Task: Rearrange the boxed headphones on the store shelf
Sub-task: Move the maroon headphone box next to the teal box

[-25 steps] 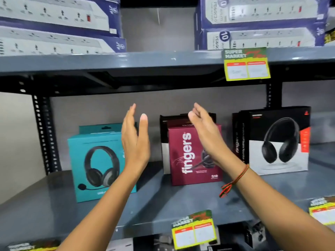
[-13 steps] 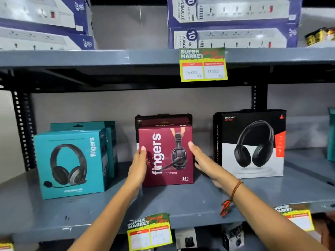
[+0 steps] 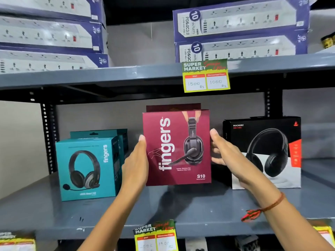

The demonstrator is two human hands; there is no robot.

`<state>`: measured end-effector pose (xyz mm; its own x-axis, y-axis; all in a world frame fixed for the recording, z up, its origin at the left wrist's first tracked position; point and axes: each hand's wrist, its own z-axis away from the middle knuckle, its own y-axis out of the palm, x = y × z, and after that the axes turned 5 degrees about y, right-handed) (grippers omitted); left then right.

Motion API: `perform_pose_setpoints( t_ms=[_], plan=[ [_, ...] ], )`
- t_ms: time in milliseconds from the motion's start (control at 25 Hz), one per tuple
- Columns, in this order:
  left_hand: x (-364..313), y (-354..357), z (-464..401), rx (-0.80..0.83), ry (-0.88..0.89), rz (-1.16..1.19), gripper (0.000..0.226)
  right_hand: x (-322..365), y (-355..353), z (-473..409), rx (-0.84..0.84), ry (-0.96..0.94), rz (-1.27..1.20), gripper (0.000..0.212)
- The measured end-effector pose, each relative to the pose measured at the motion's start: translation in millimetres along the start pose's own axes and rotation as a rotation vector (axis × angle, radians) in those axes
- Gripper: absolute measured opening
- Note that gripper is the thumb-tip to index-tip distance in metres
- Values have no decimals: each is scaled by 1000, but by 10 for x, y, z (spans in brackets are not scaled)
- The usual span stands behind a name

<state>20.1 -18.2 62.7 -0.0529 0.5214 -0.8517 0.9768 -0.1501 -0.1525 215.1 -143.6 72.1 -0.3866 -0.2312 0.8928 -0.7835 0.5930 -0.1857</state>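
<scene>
In the head view, we had the maroon box point(image 3: 176, 148) between both hands, held at the middle of the grey shelf point(image 3: 181, 209). Our left hand point(image 3: 135, 165) was flat against its left edge, fingers together and straight; our right hand point(image 3: 223, 153) was on the right edge, thumb on the front corner and fingers curled round behind. The box stood upright, and we could not tell whether its base was on the shelf or just clear of it.

We judged the step to be the take-up of the front maroon box, with its new place not yet chosen. The next move would call for a level carry and an even squeeze from both sides, minding the black box point(image 3: 264, 153) at three o'clock, close by our right hand, and the teal box point(image 3: 87, 169) at nine o'clock.

Counted: two maroon boxes, the second point(image 3: 173, 107) showing only its top at twelve o'clock behind the first; two teal boxes at least, one point(image 3: 101, 134) behind the other; one black box. Above, three power-strip boxes point(image 3: 50, 37) at ten o'clock and two point(image 3: 241, 29) at one o'clock. Five price tags showed, the clearest tag point(image 3: 205, 77) at twelve o'clock.
</scene>
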Motion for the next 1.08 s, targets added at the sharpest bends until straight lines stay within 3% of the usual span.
perform_pose_setpoints(
  t_ms=[160,240,320,440,560,760,840,920,1000,1080],
  plan=[
    [115,-202,54,-14,-10,-26,62,9,218,43,40,11,-4,58],
    [242,-398,89,-54,-18,-37,68,-30,428,35,80,16,26,47],
    [377,-607,131,-114,-48,34,62,-91,686,30,125,22,77,31],
    [611,-931,161,-217,-81,41,54,-184,1157,20,188,33,109,46],
    [807,-1163,135,-333,-116,-10,58,-239,1560,9,244,41,80,32],
    [1046,-1354,106,-299,-185,92,36,-367,1913,-8,255,39,75,94],
    [1095,-1344,123,-258,-100,83,45,-335,1929,34,232,70,43,97],
    [1056,-1316,143,-319,120,34,63,-282,1883,83,173,78,14,107],
    [885,-1214,135,-351,415,-2,71,-199,1756,128,61,38,8,101],
    [659,-984,120,-282,621,6,72,-76,1527,169,-61,-10,28,89]
  ],
)
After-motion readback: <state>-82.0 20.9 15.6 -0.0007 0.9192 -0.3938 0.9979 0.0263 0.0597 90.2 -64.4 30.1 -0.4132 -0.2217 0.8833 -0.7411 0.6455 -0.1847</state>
